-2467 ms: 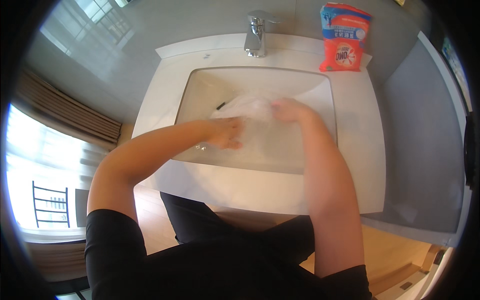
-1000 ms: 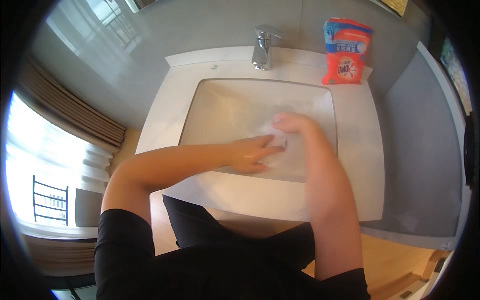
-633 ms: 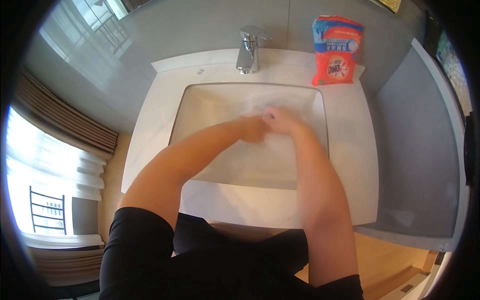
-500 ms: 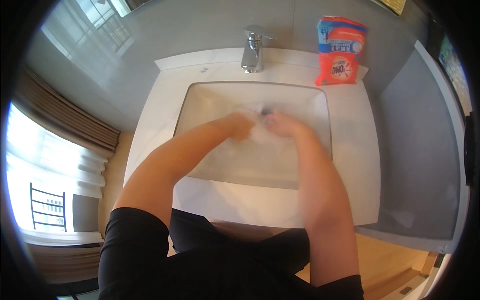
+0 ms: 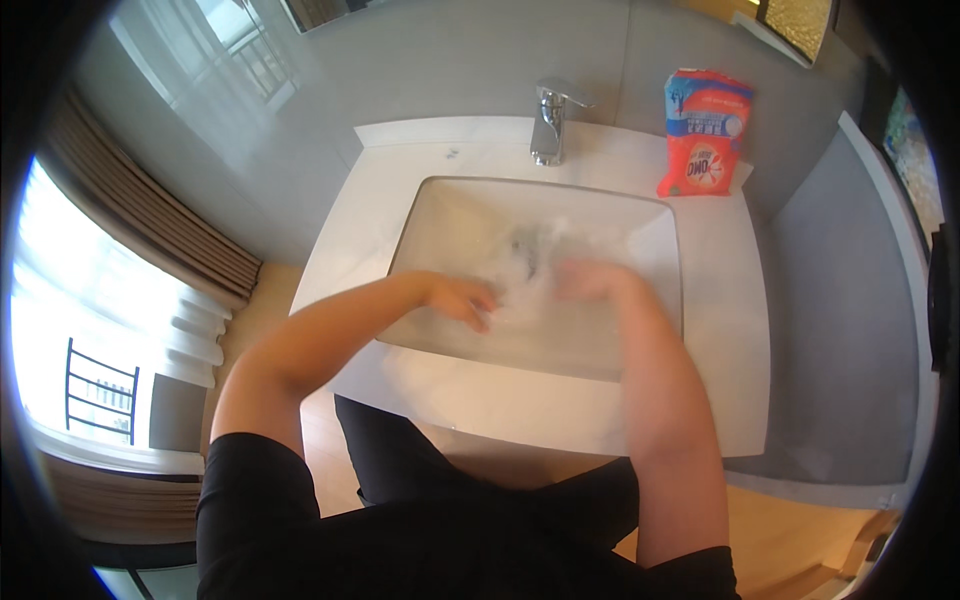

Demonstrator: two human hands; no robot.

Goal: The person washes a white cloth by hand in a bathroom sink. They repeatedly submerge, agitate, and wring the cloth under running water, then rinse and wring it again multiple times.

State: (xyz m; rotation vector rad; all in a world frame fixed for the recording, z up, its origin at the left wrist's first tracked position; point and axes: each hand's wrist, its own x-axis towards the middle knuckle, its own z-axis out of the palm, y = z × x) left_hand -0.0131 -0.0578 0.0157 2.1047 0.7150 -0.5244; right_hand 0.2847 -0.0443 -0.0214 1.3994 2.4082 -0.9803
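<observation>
The left hand [image 5: 460,298] is held low in the sink [image 5: 450,210], its elbow bent outward, its fingers slightly spread and curled, with the tips pointed toward a white cloth-like bundle [image 5: 533,288]. The right hand [image 5: 592,280] is lowered into the sink opposite, its forearm laid over the front of the worktop [image 5: 490,398]; whether its fingers are spread or pressed together cannot be told through the blur. The bundle, marked by dark patches, is seen between the hands inside the sink. A red-and-blue packet [image 5: 705,135] is stood upright at the worktop's back right.
</observation>
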